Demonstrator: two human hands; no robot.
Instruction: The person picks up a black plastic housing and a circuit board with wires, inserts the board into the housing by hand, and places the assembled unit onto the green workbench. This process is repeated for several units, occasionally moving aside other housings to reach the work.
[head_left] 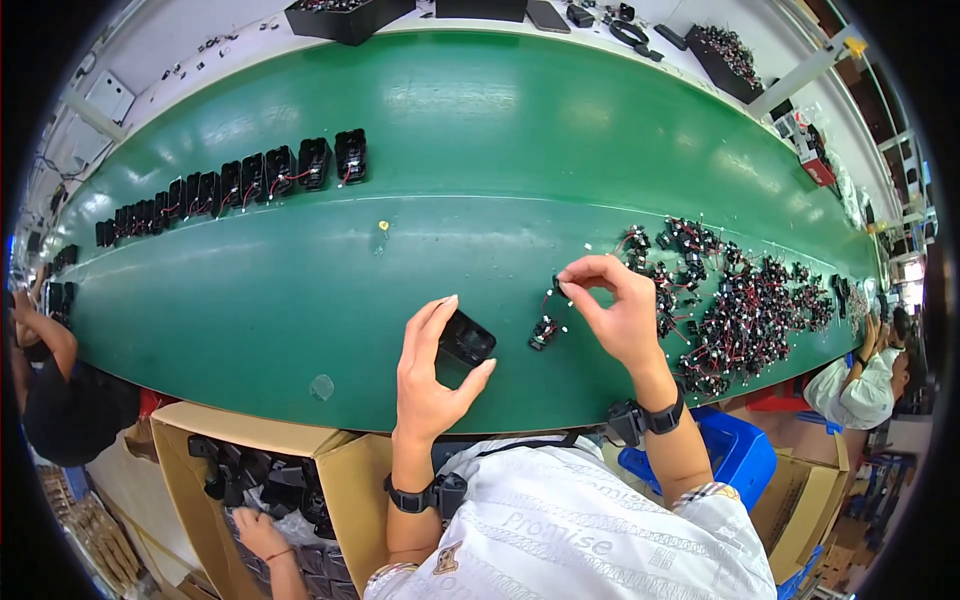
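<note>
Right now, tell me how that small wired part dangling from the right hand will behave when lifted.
The wired part hangs by thin red leads from the right hand, so it is probably floppy and apt to swing. It looks small, likely light. In the pile of similar parts the leads cross, so they may snag.

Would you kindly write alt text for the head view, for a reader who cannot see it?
Over a green belt, the left hand holds a small black housing while the right hand pinches a red-wired part. A pile of wired parts lies to the right, and a row of black housings far left.
</note>
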